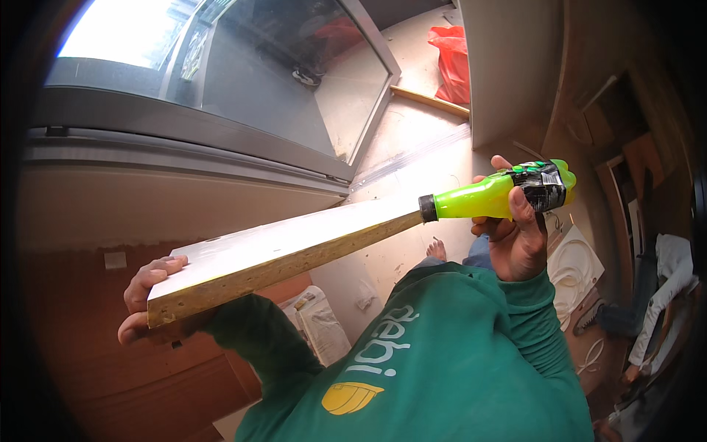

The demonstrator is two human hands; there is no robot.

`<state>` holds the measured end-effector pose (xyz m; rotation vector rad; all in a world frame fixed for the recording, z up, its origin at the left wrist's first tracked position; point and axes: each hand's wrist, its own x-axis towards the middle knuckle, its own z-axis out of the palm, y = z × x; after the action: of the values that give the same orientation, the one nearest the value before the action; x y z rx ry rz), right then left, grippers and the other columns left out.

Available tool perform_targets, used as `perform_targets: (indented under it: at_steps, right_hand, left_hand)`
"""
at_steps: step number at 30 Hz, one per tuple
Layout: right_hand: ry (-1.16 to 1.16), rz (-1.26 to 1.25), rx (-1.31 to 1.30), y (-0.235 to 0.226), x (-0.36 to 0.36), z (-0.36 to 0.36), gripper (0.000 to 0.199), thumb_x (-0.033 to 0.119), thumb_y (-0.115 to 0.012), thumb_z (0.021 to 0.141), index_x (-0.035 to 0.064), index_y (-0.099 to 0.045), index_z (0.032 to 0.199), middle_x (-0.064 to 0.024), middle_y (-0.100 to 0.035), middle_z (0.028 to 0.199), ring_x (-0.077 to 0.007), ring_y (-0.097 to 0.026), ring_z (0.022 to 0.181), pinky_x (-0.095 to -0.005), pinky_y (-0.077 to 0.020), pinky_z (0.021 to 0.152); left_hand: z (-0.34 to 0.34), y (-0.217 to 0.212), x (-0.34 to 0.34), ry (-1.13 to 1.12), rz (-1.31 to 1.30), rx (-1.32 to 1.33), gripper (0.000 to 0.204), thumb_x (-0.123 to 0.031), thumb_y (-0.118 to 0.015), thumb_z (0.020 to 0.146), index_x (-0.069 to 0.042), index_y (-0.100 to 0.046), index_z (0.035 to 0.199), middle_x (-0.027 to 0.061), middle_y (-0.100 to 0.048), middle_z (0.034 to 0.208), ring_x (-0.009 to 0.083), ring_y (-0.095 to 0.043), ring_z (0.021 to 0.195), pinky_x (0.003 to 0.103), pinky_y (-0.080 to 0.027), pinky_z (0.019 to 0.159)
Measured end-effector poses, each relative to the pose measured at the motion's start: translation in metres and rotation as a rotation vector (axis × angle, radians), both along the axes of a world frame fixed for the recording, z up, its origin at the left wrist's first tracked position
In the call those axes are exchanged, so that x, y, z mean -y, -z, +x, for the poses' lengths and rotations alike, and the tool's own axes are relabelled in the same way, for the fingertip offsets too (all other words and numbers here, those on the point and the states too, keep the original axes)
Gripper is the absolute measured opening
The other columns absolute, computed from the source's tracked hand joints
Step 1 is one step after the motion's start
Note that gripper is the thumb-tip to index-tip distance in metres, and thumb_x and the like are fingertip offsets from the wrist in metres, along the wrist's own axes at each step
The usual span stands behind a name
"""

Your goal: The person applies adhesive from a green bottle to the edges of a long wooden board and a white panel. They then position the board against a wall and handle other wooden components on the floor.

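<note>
A white-faced chipboard panel (294,234) slants across the middle of the view, its rough brown edge turned toward me. My left hand (153,287) grips its left end, fingers on the white face and thumb beneath. In my right hand (524,247) is a bright yellow-green plastic bottle (471,202) with a black label, lying nearly sideways. Its black cap (427,208) points left and meets the panel's right end in the picture; whether they touch I cannot tell. My fingers wrap round the bottle's body near its base.
A grey-framed glass window (272,88) stands at the upper left, and a red plastic bag (451,62) beyond it. White coiled strip (571,269) lies on the floor at right, near another person's sleeve (670,276). A wrapped package (322,324) sits below the panel.
</note>
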<state>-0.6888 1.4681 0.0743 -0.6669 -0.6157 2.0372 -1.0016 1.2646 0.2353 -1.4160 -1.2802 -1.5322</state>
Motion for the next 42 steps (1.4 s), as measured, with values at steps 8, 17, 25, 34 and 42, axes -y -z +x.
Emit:
perform_targets:
  at_steps: [8, 17, 25, 34, 42]
  right_hand:
    - [-0.322, 0.134, 0.009, -0.005, -0.054, -0.051, 0.055, 0.023, -0.065, 0.099, -0.0037, -0.045, 0.143, -0.0236, -0.065, 0.123, -0.0248, -0.073, 0.095, -0.0323, -0.0649, 0.078]
    - [-0.476, 0.052, 0.044, 0.002, -0.076, -0.087, 0.042, 0.026, -0.072, 0.094, -0.0034, -0.061, 0.123, -0.0152, -0.071, 0.104, -0.0236, -0.073, 0.084, -0.0351, -0.0635, 0.072]
    - [-0.594, -0.084, 0.015, 0.015, -0.07, -0.093, 0.047, 0.031, -0.07, 0.096, -0.0005, -0.059, 0.129, -0.0102, -0.071, 0.102, -0.0171, -0.072, 0.081, -0.0314, -0.0621, 0.075]
    - [-0.654, -0.095, -0.079, -0.008, -0.063, -0.094, 0.051, 0.033, -0.07, 0.097, -0.0018, -0.057, 0.131, -0.0106, -0.071, 0.103, -0.0168, -0.071, 0.082, -0.0318, -0.0616, 0.075]
    - [-0.862, -0.152, -0.227, -0.038, -0.063, -0.098, 0.058, 0.037, -0.066, 0.098, -0.0041, -0.054, 0.137, -0.0119, -0.07, 0.109, -0.0149, -0.068, 0.082, -0.0299, -0.0586, 0.075]
  left_hand:
    - [0.024, -0.007, -0.01, -0.458, 0.081, -0.144, 0.045, -0.056, -0.024, 0.108, -0.023, -0.052, 0.12, 0.0116, -0.061, 0.074, 0.0188, -0.063, 0.05, 0.028, -0.057, 0.041]
    - [0.046, -0.006, -0.027, -0.819, 0.066, -0.123, 0.067, -0.063, -0.018, 0.105, -0.009, -0.054, 0.086, 0.0053, -0.054, 0.056, 0.0155, -0.056, 0.041, 0.026, -0.053, 0.038]
    - [0.056, -0.005, -0.024, -0.904, -0.011, -0.203, 0.056, -0.057, -0.024, 0.108, -0.01, -0.043, 0.084, 0.0092, -0.056, 0.054, 0.0147, -0.055, 0.04, 0.023, -0.047, 0.035]
    - [0.071, -0.005, -0.033, -1.021, 0.016, -0.091, 0.083, -0.066, -0.018, 0.104, -0.01, -0.052, 0.055, 0.0024, -0.051, 0.048, 0.0134, -0.054, 0.041, 0.024, -0.05, 0.042]
    - [0.079, -0.005, -0.042, -1.095, 0.046, 0.029, 0.085, -0.07, -0.015, 0.103, -0.01, -0.047, 0.051, 0.0025, -0.05, 0.047, 0.0125, -0.052, 0.041, 0.023, -0.048, 0.044]
